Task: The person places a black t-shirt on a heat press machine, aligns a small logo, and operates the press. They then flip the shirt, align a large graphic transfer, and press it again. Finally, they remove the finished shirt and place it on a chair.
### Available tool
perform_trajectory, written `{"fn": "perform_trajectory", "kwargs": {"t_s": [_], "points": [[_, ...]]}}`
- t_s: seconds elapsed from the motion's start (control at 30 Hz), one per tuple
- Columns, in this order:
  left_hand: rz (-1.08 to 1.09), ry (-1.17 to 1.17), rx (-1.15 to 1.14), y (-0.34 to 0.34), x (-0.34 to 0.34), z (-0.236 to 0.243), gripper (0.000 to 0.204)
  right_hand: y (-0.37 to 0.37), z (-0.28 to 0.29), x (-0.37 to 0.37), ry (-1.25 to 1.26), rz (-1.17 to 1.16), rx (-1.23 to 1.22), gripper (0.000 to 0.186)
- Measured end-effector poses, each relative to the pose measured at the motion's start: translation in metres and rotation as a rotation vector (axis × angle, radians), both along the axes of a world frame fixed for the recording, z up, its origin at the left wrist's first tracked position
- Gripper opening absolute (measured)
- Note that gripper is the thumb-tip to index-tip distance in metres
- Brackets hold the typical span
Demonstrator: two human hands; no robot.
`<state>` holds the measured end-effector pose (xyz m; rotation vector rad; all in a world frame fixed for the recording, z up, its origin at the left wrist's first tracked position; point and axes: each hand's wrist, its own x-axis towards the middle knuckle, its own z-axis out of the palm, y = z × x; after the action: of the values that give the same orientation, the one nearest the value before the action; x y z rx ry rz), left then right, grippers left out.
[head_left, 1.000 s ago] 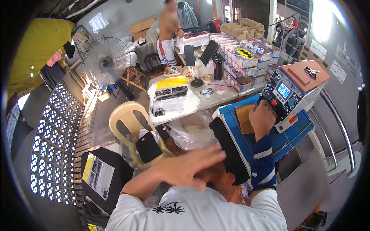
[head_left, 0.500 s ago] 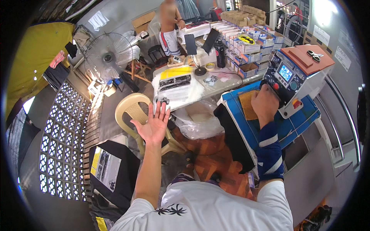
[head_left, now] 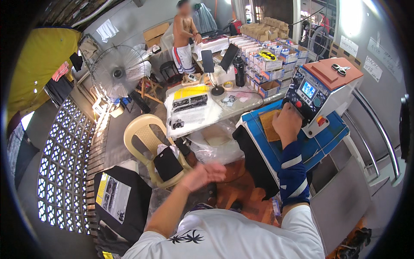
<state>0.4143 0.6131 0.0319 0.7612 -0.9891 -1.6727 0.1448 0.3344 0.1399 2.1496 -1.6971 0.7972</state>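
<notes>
My right hand [head_left: 286, 124] reaches to the left edge of a white control box [head_left: 309, 93] with a lit screen and round buttons. Its fingers curl round a part there that the hand mostly hides. The box stands on a blue machine plate [head_left: 317, 140], where a brown pad [head_left: 268, 126] lies beside my wrist. My left hand [head_left: 203, 176] is off to the left with nothing in it, fingers extended and slightly blurred, above the floor near a beige plastic chair [head_left: 142, 123]. A black cloth [head_left: 254, 162] hangs from the machine's left side.
A table [head_left: 239, 103] ahead carries printed sheets [head_left: 189, 103], a phone stand [head_left: 217, 90] and a black bottle [head_left: 238, 71]. Stacked boxes [head_left: 269, 64] stand behind. Scissors [head_left: 340, 69] lie atop the control box. A fan [head_left: 117, 73] and another person [head_left: 183, 36] are farther off. Black printed fabric [head_left: 118, 198] lies lower left.
My left hand has dropped and swung right, turning from palm-up over the chair. A black item on the chair seat now shows. My right hand stays at the control box.
</notes>
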Motion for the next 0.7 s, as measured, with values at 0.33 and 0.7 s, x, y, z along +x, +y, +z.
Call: {"fn": "perform_trajectory", "kwargs": {"t_s": [0.33, 0.7], "points": [[-0.896, -0.687, 0.118, 0.033, -0.105, -0.078, 0.081, 0.009, 0.012, 0.005, 0.006, -0.059, 0.069, 0.038], [-1.019, -0.675, 0.032, -0.026, -0.081, -0.109, 0.082, -0.009, -0.014, 0.01, 0.018, -0.147, -0.196, 0.023]]}}
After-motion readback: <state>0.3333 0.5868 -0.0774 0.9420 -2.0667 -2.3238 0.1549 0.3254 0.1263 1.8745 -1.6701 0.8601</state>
